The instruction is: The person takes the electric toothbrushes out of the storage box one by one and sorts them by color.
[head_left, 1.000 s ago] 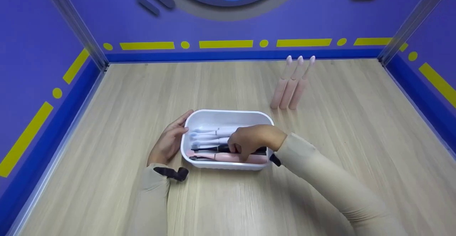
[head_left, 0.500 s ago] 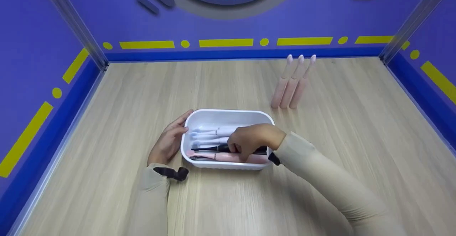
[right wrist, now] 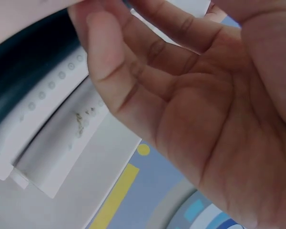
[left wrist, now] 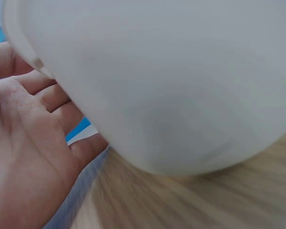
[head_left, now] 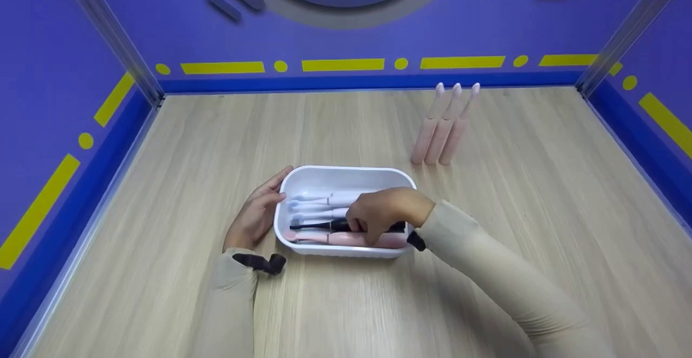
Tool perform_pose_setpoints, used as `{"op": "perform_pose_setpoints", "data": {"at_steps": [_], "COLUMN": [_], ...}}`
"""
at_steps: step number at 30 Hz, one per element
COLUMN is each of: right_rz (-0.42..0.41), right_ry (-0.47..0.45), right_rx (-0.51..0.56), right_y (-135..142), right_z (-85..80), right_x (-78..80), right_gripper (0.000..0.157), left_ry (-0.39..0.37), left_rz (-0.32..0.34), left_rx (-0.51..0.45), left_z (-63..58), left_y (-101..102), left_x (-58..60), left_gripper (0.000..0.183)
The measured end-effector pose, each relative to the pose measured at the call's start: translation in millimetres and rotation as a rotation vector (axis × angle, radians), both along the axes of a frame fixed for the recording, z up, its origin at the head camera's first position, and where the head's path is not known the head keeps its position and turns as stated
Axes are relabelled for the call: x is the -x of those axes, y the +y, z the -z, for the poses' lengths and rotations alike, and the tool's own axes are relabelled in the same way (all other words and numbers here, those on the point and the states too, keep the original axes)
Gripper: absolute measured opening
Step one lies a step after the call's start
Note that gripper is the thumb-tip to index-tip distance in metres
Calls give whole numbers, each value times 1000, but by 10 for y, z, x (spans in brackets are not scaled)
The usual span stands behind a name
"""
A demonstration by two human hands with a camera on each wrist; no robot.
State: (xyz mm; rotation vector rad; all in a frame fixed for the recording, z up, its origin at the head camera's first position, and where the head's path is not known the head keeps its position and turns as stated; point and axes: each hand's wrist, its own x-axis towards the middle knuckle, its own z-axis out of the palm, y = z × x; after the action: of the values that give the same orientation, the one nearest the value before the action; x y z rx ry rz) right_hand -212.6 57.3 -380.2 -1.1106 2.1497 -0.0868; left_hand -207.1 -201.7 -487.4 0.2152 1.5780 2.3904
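My left hand (head_left: pixel 255 214) holds the left end of a white plastic bin (head_left: pixel 346 251), thumb at the rim and fingers along the outside. Inside lie several electric toothbrushes, side by side with their heads to the left. My right hand (head_left: pixel 381 211) reaches in over the bin's right end and pinches the handle of a pink electric toothbrush (head_left: pixel 346 239) nearest the front wall. A black electric toothbrush (head_left: pixel 319 226) lies just behind it, partly covered by the fingers. White electric toothbrushes (head_left: pixel 313 202) with pale blue heads fill the back part; their right ends are hidden by the hand.
Three pink electric toothbrushes (head_left: pixel 444 136) stand upright in a row on the wood-look table (head_left: pixel 335 304), behind and right of the bin. Blue-purple panels (head_left: pixel 351 44) with yellow dashes enclose the table at the back and sides.
The pink toothbrush in the bin has shifted slightly toward the front wall, covering the dark toothbrush head seen beside it before. Both hands stay nearly in place.
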Motion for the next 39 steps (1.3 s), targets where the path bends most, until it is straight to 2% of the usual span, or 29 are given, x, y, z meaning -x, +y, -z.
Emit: {"op": "perform_pose_setpoints", "data": {"at_steps": [17,29,39], "right_rz": [30,34,17], "right_ry": [16,34,3], "right_rx": [-13,-23,-23], "right_y": [14,14,19], "right_z": [-8,-1,-14], "right_x": [-22,-26,-22], "right_gripper": [13,14,13], "left_ry": [5,2,3], "left_rz": [-6,-15,-17], "left_rx": [39,20,16], "left_z": [-6,-3,-3], "left_y": [-10,-1,-2], "left_x": [2,4,-1], "left_gripper": [64,64,64]}}
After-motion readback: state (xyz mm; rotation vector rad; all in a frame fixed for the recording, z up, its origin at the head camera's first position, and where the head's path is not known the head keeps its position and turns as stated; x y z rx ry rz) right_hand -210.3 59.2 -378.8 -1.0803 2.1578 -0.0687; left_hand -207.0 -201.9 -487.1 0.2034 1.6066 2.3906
